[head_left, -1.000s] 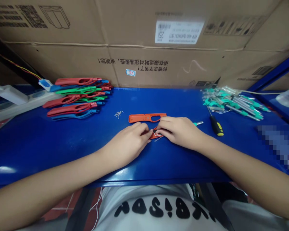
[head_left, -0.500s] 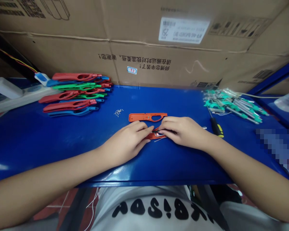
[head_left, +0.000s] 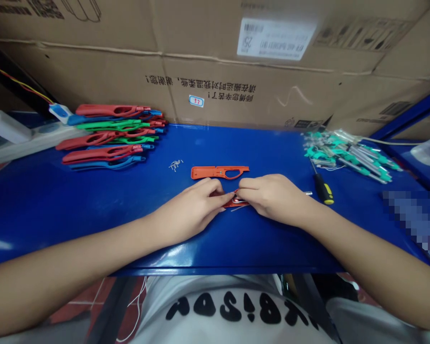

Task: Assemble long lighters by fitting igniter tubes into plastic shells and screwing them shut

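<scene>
Backdrop: brown carton (head_left: pixel 208 62) behind blue table (head_left: pixel 165 253).
Left hand (head_left: pixel 197 208): fingers closed about near orange shell (head_left: pixel 231 204), which lies between the 2 hands.
Right hand (head_left: pixel 272 198): fingertips bunched over shell's other end; cannot tell what they pinch.
Just beyond grip: 2nd orange shell (head_left: pixel 208 172), lying flat.
Left of grip: small metal pins (head_left: pixel 175 165); farther, red, green, blue casings (head_left: pixel 103 155).
Right of grip: screwdriver (head_left: pixel 323 188); past it, teal-and-silver parts (head_left: pixel 354 155).

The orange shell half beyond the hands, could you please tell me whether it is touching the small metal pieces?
Apart: the head view shows blue tabletop between the orange shell half and the small metal pieces.
</scene>
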`<action>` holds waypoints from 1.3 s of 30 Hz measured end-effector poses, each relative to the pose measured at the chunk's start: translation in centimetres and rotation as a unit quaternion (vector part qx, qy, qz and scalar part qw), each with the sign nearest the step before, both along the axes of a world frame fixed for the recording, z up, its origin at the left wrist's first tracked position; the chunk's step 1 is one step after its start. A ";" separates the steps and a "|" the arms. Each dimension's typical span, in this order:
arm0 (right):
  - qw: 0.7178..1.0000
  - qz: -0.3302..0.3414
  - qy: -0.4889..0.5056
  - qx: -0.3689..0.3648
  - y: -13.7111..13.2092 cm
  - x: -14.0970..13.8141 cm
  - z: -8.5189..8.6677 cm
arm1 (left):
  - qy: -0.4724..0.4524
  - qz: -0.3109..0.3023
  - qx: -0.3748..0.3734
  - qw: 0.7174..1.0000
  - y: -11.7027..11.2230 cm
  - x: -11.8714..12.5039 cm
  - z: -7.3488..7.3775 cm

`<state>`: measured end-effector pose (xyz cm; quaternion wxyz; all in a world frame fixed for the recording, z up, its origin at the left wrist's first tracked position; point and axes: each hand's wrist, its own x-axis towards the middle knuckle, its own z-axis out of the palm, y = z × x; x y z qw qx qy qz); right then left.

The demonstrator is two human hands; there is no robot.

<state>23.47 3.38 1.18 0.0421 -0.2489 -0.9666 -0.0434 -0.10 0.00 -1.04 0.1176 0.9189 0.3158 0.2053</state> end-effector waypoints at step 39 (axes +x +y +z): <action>0.888 -0.096 0.245 -0.378 1.5 0.8 -0.8 | 0.012 0.004 -0.026 1.000 -0.4 -0.9 0.4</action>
